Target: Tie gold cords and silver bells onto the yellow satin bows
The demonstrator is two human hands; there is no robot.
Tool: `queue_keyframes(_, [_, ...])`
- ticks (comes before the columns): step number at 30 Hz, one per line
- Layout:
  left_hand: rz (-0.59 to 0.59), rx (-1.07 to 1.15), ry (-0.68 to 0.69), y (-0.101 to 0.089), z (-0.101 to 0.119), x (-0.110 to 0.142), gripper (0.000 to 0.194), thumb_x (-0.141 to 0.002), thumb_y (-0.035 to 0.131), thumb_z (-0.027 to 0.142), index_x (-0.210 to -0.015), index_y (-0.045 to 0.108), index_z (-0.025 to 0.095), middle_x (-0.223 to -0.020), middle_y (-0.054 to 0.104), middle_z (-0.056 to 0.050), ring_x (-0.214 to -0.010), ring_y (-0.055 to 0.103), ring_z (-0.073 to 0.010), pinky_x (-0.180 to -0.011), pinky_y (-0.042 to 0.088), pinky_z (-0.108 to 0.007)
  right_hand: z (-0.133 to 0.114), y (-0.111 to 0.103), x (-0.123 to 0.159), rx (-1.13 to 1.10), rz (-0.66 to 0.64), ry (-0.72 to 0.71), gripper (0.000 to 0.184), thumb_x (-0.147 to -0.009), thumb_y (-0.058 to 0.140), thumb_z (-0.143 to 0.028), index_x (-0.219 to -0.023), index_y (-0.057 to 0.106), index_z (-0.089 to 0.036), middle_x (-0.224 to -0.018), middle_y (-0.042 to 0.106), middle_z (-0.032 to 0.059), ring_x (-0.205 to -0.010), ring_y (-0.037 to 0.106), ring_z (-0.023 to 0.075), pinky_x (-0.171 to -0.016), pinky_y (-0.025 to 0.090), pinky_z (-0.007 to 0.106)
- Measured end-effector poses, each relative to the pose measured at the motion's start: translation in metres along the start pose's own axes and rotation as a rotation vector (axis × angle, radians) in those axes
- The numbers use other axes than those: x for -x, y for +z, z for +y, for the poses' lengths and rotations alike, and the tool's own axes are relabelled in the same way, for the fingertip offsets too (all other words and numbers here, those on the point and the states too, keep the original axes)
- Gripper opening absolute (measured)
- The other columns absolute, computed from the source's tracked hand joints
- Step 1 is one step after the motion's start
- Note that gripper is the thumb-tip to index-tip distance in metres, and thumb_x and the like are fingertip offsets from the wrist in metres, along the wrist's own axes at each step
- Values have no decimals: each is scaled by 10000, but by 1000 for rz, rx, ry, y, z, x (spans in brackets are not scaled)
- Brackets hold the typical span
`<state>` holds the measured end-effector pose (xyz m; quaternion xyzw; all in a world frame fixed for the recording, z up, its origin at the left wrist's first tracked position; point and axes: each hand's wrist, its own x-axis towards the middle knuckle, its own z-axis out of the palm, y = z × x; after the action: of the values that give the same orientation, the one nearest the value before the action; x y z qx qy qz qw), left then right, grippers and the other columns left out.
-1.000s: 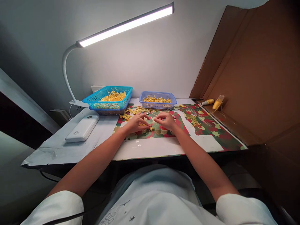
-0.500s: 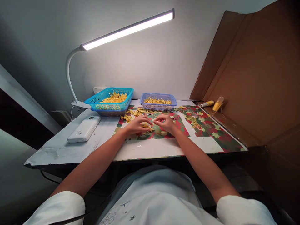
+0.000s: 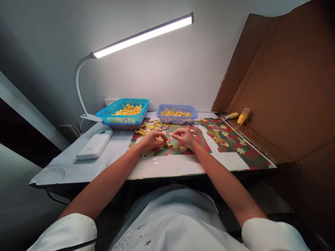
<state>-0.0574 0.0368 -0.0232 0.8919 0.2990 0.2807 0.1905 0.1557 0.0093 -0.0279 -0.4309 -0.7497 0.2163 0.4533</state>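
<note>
Over the patterned sheet (image 3: 183, 152), my left hand (image 3: 154, 139) is closed, thumb and fingers pinching a small yellow ribbon piece (image 3: 169, 144) that shows past the fingertips. Just to the right, my right hand (image 3: 184, 138) has its thumb and forefinger pressed together. Whatever lies in that pinch is too small to name. The two hands' fingertips are close but apart. Behind my left hand lie loose yellow ribbon pieces (image 3: 141, 132) and a few small shiny bits (image 3: 160, 128).
A teal basket (image 3: 104, 113) of yellow pieces sits stacked at the back left, beside a purple basket (image 3: 194, 114) of similar pieces. A white power bank (image 3: 94, 145) lies left. Yellow strands (image 3: 217, 136) and a yellow thread spool (image 3: 243, 116) are right. A lamp (image 3: 143, 36) shines above.
The fingers of my left hand have drawn closer together around the yellow ribbon piece. My right hand has hardly moved.
</note>
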Motion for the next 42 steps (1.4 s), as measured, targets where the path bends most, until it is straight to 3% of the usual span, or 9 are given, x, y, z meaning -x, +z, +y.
queue_keyframes(10, [37, -54, 80, 2, -2, 2, 222, -798, 656, 330, -989, 687, 220, -780, 757, -6, -838, 547, -192, -826, 396, -328, -4, -8, 0, -85, 42, 41, 229, -763, 636, -375, -648, 662, -179, -691, 654, 27, -669, 571, 148, -601, 423, 266])
queue_keyframes(26, [0, -84, 93, 2, 0, 3, 210, -815, 633, 334, -982, 666, 211, -771, 745, -7, -884, 572, -194, -842, 397, -315, 7, -10, -4, -152, 77, 83, 237, -738, 646, -408, -663, 655, -183, -667, 627, 11, -635, 538, 137, -592, 417, 266])
queue_keyframes(36, [38, -101, 134, 6, -4, 1, 200, -798, 648, 293, -978, 654, 206, -763, 752, -1, -879, 566, -204, -826, 393, -319, 5, -13, -4, -186, 89, 64, 224, -757, 623, -402, -653, 610, -203, -664, 583, -12, -642, 508, 133, -627, 416, 265])
queue_keyframes(42, [72, -101, 113, 7, -5, 1, 183, -796, 653, 293, -955, 662, 205, -771, 749, -2, -870, 569, -204, -803, 398, -315, 4, -18, -4, -190, 166, 81, 214, -758, 613, -392, -674, 615, -195, -694, 601, -2, -668, 521, 139, -659, 418, 274])
